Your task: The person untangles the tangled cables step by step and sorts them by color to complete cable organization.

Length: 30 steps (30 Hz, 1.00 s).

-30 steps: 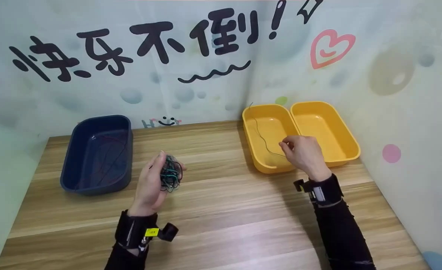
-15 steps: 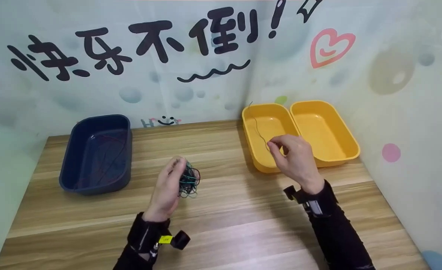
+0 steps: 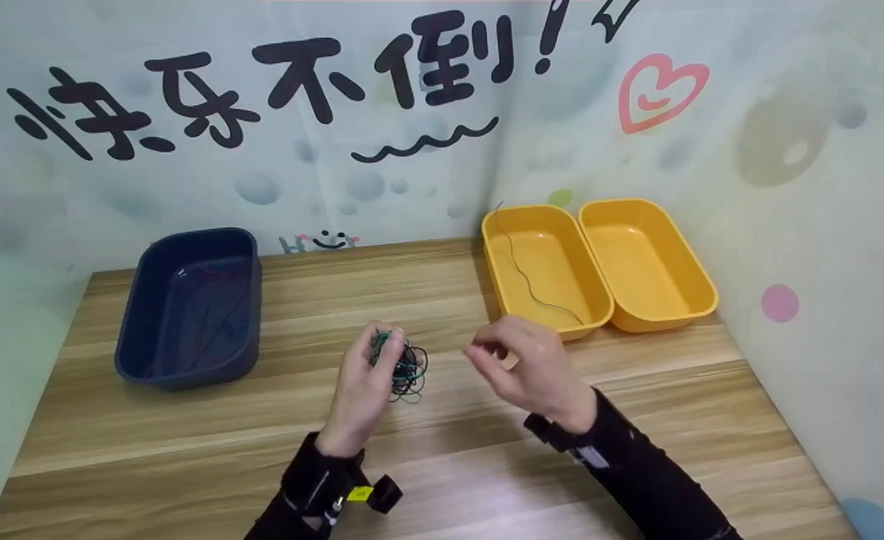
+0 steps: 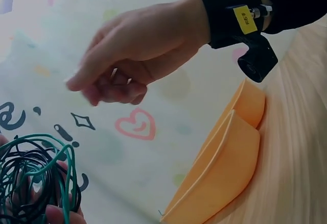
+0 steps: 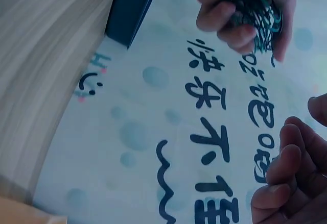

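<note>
In the head view, my left hand (image 3: pixel 363 390) grips a tangled bundle of thin wires (image 3: pixel 409 369), black and green, with the thumb across its near side. Loose loops of the bundle (image 4: pixel 38 180) stick out past the fingers in the left wrist view. My right hand (image 3: pixel 535 367) hangs over the table between that bundle and the left yellow bin (image 3: pixel 486 262). Its fingers (image 5: pixel 286 165) are loosely curled, thumb apart from the index finger, nothing between them. A single thin grey wire (image 3: pixel 524 277) lies along the left yellow bin, its far end poking above the back rim.
A second yellow bin (image 3: pixel 655 259) adjoins the first on its right. At the left stands a dark blue bin (image 3: pixel 128 315) with a few thin reddish and dark wires (image 3: pixel 213 315) inside. A printed wall sheet (image 3: pixel 412 180) borders the wooden table (image 3: pixel 187 450).
My right hand has left the yellow bin and moved left and nearer, the grey wire staying behind in the bin. My left hand has moved right with the wire bundle.
</note>
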Each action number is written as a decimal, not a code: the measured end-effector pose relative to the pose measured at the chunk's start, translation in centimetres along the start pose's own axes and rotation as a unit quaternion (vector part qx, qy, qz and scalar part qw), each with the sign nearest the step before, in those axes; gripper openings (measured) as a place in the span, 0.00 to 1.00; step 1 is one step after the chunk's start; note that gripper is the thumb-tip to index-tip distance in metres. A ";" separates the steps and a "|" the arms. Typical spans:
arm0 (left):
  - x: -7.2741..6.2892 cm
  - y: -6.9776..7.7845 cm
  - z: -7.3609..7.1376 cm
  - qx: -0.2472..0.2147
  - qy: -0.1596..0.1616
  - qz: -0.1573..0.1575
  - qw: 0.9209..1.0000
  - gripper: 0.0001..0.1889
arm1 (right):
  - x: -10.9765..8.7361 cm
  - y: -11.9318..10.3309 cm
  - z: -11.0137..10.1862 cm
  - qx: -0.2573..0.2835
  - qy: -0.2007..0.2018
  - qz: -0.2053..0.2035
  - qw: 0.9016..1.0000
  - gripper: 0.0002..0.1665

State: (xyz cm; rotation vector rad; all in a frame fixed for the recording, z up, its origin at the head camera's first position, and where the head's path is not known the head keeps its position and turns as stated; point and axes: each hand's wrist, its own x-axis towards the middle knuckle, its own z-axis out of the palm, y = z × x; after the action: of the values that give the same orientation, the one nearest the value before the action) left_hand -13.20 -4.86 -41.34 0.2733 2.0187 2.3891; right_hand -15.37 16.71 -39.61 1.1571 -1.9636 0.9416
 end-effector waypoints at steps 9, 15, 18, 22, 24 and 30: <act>-0.5 -0.6 1.3 0.044 0.001 0.046 0.998 0.08 | -0.5 -1.8 2.7 0.044 -0.030 -0.020 0.998 0.12; -0.7 -0.8 1.7 0.076 -0.009 0.068 0.995 0.07 | -0.8 -1.9 3.4 0.039 -0.039 -0.018 0.998 0.12; -0.7 -0.9 1.8 0.077 -0.014 0.063 0.995 0.07 | -0.9 -1.9 3.6 0.032 -0.041 -0.010 0.999 0.12; -0.7 -1.1 1.8 0.057 -0.020 0.045 0.997 0.09 | -1.0 -2.0 3.6 0.030 -0.047 0.006 0.998 0.12; -0.7 -1.2 1.8 0.044 -0.028 0.033 0.998 0.10 | -1.0 -2.0 3.6 0.028 -0.049 0.009 0.998 0.12; -0.7 -1.2 1.7 0.035 -0.049 0.014 0.998 0.11 | -1.1 -2.0 3.5 0.044 -0.049 0.028 0.997 0.08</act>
State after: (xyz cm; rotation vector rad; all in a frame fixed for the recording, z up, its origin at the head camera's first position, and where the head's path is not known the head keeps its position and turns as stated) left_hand -12.45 -3.09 -42.34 0.4135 2.0709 2.2734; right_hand -13.80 13.55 -41.86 1.2241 -2.0584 1.0275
